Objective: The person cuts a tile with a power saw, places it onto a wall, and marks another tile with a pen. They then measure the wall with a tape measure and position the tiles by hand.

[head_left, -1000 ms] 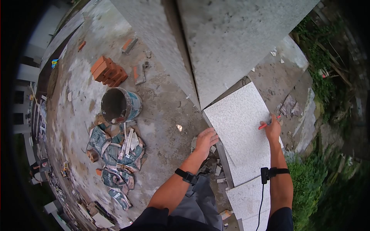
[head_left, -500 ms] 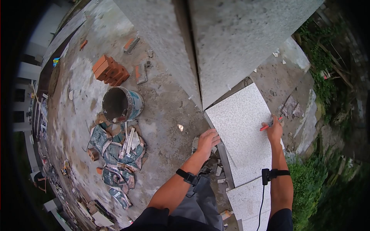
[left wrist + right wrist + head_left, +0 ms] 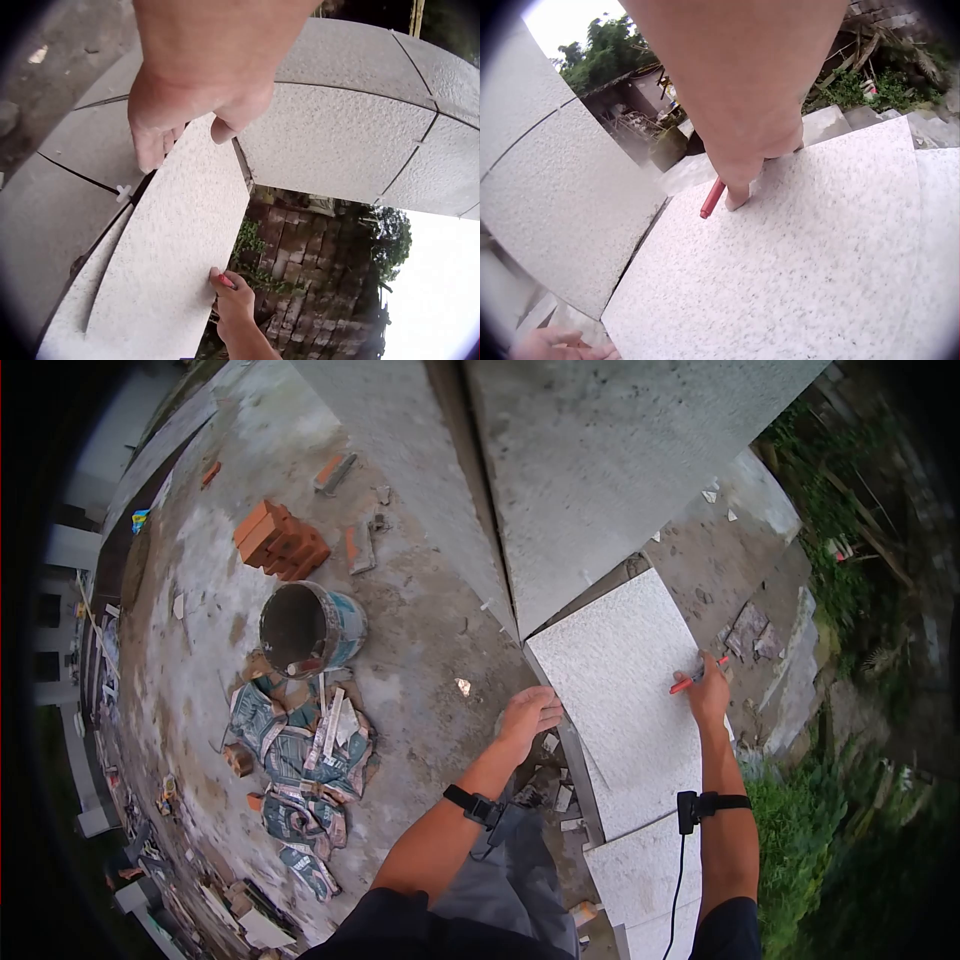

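A speckled white tile (image 3: 622, 670) lies at an angle over another pale tile (image 3: 650, 795), just below the corner of a tiled pillar (image 3: 600, 470). At its left edge is my left hand (image 3: 528, 720), fingers loosely extended along the edge. In the left wrist view its thumb hangs over the tile's face. My right hand (image 3: 708, 695) rests at the opposite edge and holds a slim red pen (image 3: 685, 686). The pen's blunt red end (image 3: 712, 199) sticks out beside the fingers in the right wrist view; the rest of it is hidden by the hand there.
Left on the concrete stand a mortar-stained bucket (image 3: 345, 630) and stacked red bricks (image 3: 280, 540). Crumpled cement bags (image 3: 300, 755) with offcut strips lie nearer. Tile scraps (image 3: 563, 798) litter the ground by my legs. Green plants (image 3: 800, 840) border the right side.
The head view has shifted slightly. Both hands keep about the same places at the tile's edges, the left hand's fingers lying a little flatter. The pen stays in the right hand.
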Available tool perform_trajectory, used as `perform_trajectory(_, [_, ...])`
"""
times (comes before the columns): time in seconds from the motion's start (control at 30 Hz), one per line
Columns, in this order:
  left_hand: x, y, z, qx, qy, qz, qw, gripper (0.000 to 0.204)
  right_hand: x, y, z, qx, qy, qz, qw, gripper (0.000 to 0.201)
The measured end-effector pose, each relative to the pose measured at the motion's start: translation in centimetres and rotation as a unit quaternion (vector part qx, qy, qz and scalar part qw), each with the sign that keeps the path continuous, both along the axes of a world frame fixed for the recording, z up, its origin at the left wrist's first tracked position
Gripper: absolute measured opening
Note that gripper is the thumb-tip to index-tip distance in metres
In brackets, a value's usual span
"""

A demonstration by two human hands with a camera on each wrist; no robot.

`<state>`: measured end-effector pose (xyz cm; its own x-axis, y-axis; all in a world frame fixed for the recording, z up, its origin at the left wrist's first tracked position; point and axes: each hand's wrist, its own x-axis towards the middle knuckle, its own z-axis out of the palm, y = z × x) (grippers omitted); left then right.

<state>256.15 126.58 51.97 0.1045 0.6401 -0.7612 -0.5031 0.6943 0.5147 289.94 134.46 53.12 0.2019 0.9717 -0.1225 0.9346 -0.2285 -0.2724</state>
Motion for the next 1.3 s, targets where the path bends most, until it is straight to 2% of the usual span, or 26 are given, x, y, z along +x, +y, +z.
perform_trajectory(0.03, [-0.3,0.3,-0.1,-0.004,-0.002,-0.004,1.0,0.035,0.0,0.0,0.1,-0.004,-0.002,-0.004,1.0,0.07])
perform_trajectory(0.13, [-0.7,1.0,-1.0,0.062,0.127,-0.092,0.986,0.029,-0.1,-0.1,0.2,-0.007,-0.001,0.0,1.0,0.069])
perform_trajectory(0.17, [-0.6,1.2,-1.4,0.06,0.125,-0.093,0.986,0.029,-0.2,-0.1,0.3,-0.006,0.0,-0.003,1.0,0.07])
perform_trajectory(0.23, [-0.4,1.8,-1.7,0.115,0.282,-0.183,0.935,0.031,-0.2,-0.1,0.2,-0.006,0.001,-0.006,1.0,0.07])
perform_trajectory(0.27, [-0.3,2.0,-1.7,0.114,0.28,-0.184,0.935,0.031,-0.2,-0.1,0.1,-0.002,-0.001,-0.003,1.0,0.07])
perform_trajectory(0.33, [0.0,2.2,-2.8,0.145,0.379,-0.248,0.88,0.035,-0.2,-0.1,0.2,0.0,-0.004,-0.002,1.0,0.069])
perform_trajectory(0.43, [0.0,2.2,-3.8,0.158,0.409,-0.271,0.857,0.033,-0.3,-0.1,0.4,-0.011,0.004,-0.009,1.0,0.07])
perform_trajectory(0.67, [0.6,1.7,-3.6,0.157,0.401,-0.232,0.872,0.031,-0.4,-0.1,0.3,-0.012,0.002,-0.02,1.0,0.071])
perform_trajectory(0.93, [0.4,1.9,-3.4,0.139,0.324,-0.198,0.914,0.025,-0.2,-0.2,-0.1,0.011,0.011,-0.017,1.0,0.071])
perform_trajectory(1.3, [0.5,2.1,-2.5,0.11,0.293,-0.21,0.927,0.025,-0.3,-0.4,-0.1,0.007,0.018,-0.02,1.0,0.07])
